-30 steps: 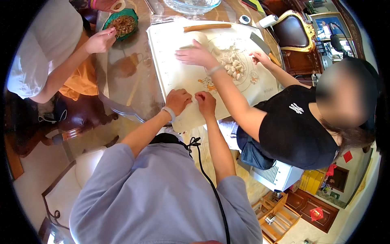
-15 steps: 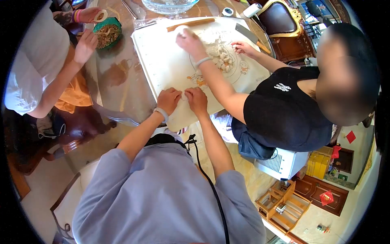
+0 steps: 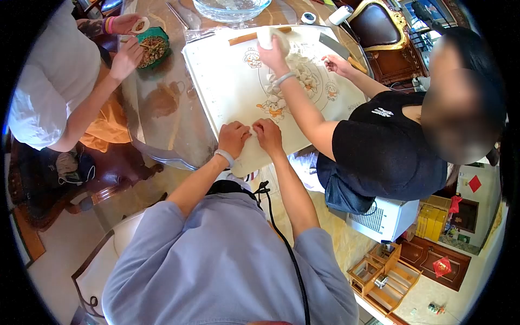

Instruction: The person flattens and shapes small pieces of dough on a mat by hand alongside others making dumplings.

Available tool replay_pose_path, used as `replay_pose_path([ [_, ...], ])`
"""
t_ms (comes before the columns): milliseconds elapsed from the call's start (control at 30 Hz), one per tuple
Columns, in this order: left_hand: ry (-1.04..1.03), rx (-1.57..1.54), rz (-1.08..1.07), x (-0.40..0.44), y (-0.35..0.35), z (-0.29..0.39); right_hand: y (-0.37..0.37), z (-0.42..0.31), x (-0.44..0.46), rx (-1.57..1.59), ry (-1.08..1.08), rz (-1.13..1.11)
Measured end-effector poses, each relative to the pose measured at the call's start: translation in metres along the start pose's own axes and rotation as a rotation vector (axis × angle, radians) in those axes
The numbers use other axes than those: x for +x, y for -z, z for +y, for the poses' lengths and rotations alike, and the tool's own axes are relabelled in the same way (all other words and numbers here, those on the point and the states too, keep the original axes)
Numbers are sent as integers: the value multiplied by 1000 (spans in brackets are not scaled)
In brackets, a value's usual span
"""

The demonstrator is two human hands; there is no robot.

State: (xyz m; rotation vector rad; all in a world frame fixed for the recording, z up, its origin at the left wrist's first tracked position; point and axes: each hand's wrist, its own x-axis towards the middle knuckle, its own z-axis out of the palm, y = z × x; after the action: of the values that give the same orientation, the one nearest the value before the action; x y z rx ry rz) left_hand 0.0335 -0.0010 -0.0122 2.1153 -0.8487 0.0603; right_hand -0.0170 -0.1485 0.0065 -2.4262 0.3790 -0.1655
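My left hand and my right hand meet over the near edge of a white dough mat. Their fingertips pinch a small whitish piece of dough, mostly covered by the fingers. Beyond them, cut dough pieces lie in a floury heap on the mat's printed circle. A rolling pin rests along the far side. On the right lies a cleaver with a wooden handle.
At right, a person in black reaches over the mat, one hand holding a white container-like object. At left, another person holds a wrapper beside a green bowl of filling. A glass bowl stands at the back.
The view has shifted slightly, moving the scene rightward. The person at right has turned the white object more upright. My hands stay together at the mat's edge, still pinching.
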Motion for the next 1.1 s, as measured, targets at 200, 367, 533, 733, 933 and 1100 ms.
replay_pose_path([
  [200,4,-52,-143,0,10,-2,7,20,-15,114,21,39],
  [367,-7,-26,-76,-2,2,-3,6,15,-25,120,-19,4],
  [533,-19,-41,-88,-4,0,-8,5,3,-30,76,-19,28],
  [733,-24,-43,-87,-7,7,-9,3,4,-33,118,-23,81],
  [933,-41,57,-54,-15,26,-18,3,11,-33,112,-99,85],
  [1100,-84,104,-112,-13,9,-17,-5,11,-25,68,-56,79],
])
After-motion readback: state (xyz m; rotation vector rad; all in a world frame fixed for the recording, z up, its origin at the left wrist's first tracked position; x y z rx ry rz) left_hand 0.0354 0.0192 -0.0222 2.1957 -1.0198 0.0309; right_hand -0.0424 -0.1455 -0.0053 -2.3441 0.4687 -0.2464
